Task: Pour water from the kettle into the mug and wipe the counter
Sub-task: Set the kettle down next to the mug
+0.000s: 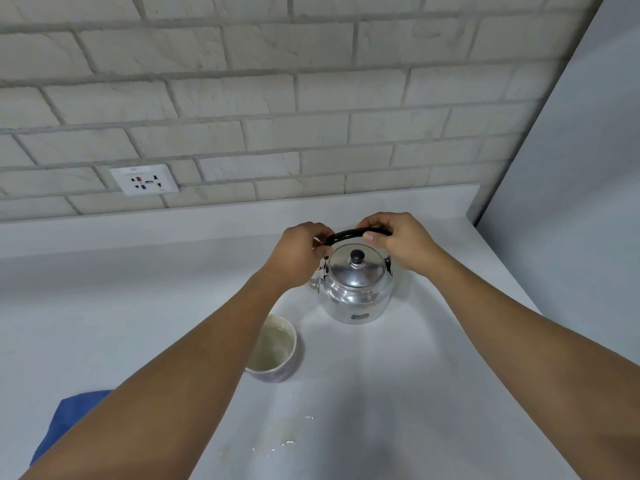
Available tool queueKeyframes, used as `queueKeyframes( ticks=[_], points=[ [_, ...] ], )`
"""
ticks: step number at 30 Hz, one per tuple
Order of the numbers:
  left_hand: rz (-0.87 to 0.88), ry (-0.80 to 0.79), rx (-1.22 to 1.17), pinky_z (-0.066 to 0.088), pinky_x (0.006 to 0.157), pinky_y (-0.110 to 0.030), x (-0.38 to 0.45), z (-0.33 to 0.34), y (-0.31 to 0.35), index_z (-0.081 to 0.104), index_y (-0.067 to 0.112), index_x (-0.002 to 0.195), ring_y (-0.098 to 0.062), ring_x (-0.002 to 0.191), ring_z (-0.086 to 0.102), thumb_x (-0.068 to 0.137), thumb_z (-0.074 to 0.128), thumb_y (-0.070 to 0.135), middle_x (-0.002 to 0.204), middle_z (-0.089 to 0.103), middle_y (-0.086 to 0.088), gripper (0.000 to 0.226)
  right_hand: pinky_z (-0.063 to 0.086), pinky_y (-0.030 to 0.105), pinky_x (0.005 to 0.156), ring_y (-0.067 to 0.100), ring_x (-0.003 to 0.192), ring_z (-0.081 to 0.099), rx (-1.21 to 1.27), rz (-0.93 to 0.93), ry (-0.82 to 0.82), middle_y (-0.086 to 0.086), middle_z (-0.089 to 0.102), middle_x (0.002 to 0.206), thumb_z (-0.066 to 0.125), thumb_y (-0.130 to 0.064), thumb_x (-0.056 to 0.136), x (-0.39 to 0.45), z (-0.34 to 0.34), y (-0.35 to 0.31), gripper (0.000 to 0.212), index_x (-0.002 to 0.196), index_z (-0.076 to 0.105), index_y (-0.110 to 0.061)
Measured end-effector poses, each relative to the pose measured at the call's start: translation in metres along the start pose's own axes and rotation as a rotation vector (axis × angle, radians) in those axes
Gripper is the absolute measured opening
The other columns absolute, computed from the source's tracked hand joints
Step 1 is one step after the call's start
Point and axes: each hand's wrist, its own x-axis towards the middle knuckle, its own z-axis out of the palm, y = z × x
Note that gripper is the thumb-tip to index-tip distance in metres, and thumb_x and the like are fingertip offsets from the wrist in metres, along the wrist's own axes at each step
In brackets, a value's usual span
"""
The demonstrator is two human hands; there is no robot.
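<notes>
Both the left hand point(304, 249) and the right hand point(398, 240) grip the kettle point(356, 289) handle on the tabletop point(433, 375); the mug point(273, 348) just beside it looks filled, and a forearm could knock it over.

A white wall socket point(144, 179) sits low in the pale brick wall point(263, 98). A plain grey panel point(571, 150) rises along the right side.

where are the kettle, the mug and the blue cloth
kettle point(355, 292): head view, on its shiny metal body below the lid
mug point(273, 346): head view, on the pale inside wall, beside the left forearm
blue cloth point(65, 422): head view, on the visible patch at the lower left
</notes>
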Motion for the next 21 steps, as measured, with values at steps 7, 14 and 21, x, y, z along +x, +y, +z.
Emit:
queueKeyframes(
  ticks=[7,14,21],
  points=[
    [-0.01,0.014,-0.03,0.047,0.073,-0.007,-0.004,0.0,0.002,0.074,0.012,0.119,-0.017,0.094,0.071,0.095,0.071,0.007,0.114,0.074,-0.005,0.025,0.05,0.025,0.092,0.013,0.099,0.069,0.046,0.007,0.04,-0.004,0.076,0.1,0.072,-0.012,0.09,-0.003,0.004,0.0,0.021,0.095,0.073,-0.033],
    [-0.064,-0.008,-0.15,0.055,0.094,-0.017,-0.025,-0.021,0.004,0.07,0.016,0.132,-0.012,0.103,0.071,0.092,0.079,0.013,0.119,0.075,0.001,0.041,0.048,0.026,0.102,0.009,0.108,0.066,-0.017,-0.004,0.02,-0.009,0.073,0.111,0.078,-0.012,0.084,-0.011,0.0,-0.014,0.03,0.112,0.076,-0.023],
    [-0.059,-0.04,-0.142,0.055,0.098,-0.022,-0.082,-0.07,-0.002,0.074,0.024,0.124,-0.002,0.107,0.07,0.085,0.086,0.025,0.118,0.075,0.011,0.041,0.043,0.018,0.099,0.008,0.113,0.062,-0.132,-0.141,-0.006,-0.01,0.069,0.117,0.078,-0.015,0.082,-0.039,0.027,-0.058,0.03,0.11,0.077,-0.025]
  ],
)
